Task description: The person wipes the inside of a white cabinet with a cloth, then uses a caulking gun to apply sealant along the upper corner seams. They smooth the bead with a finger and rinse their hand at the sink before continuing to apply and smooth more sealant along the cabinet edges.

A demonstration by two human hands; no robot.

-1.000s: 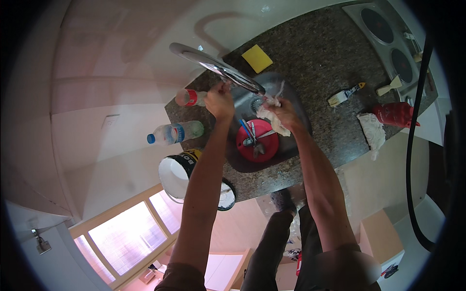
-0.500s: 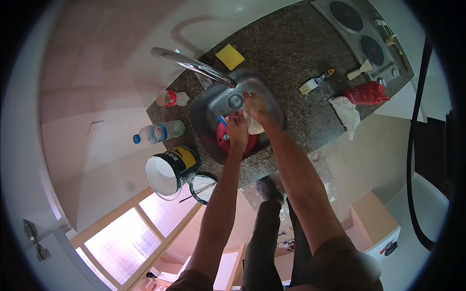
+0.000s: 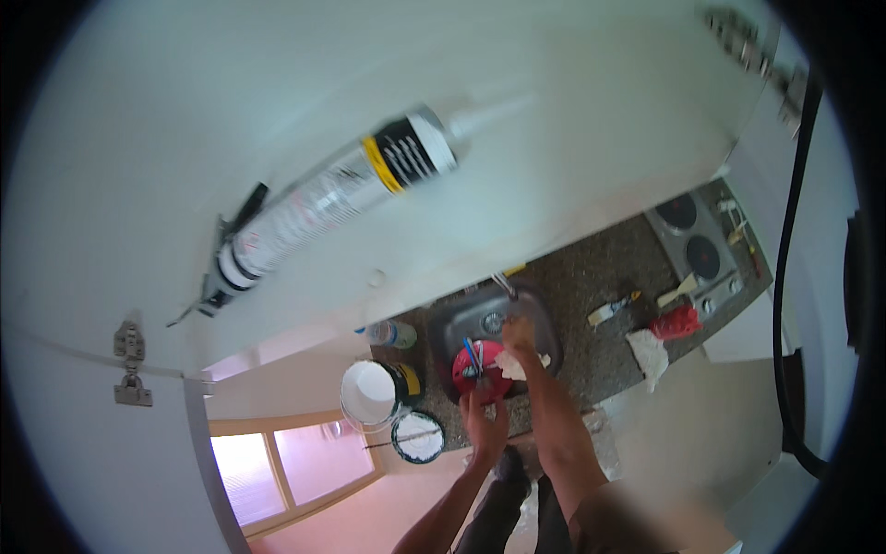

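In the steel sink (image 3: 446, 334) lies a round red item (image 3: 496, 392), perhaps a bowl or lid. A slim blue-handled tool (image 3: 472, 354) rests over it, its far end unclear. My left hand (image 3: 485, 423) is at the near rim of the red item, close to the tool; whether its fingers grip anything is hidden. Beside the drain (image 3: 494, 321), my right hand (image 3: 520, 335) is curled closed, and what it holds is too blurred to name. A whitish cloth (image 3: 510, 366) lies under my right wrist.
Overhead, a sealant cartridge (image 3: 323, 198) lies on a white cabinet surface (image 3: 572, 138). Left of the sink are a plastic bottle (image 3: 395, 333), a paint bucket (image 3: 408, 378) and an open paint tub (image 3: 420, 438). Right are a paintbrush (image 3: 611, 307), red bottle (image 3: 676, 322), rag (image 3: 650, 358) and hotplates (image 3: 690, 242).
The view has shifted, bringing the cabinet and cartridge into sight and hiding most of the tap. My left hand has drawn back toward the sink's near side, uncovering the blue-handled tool.
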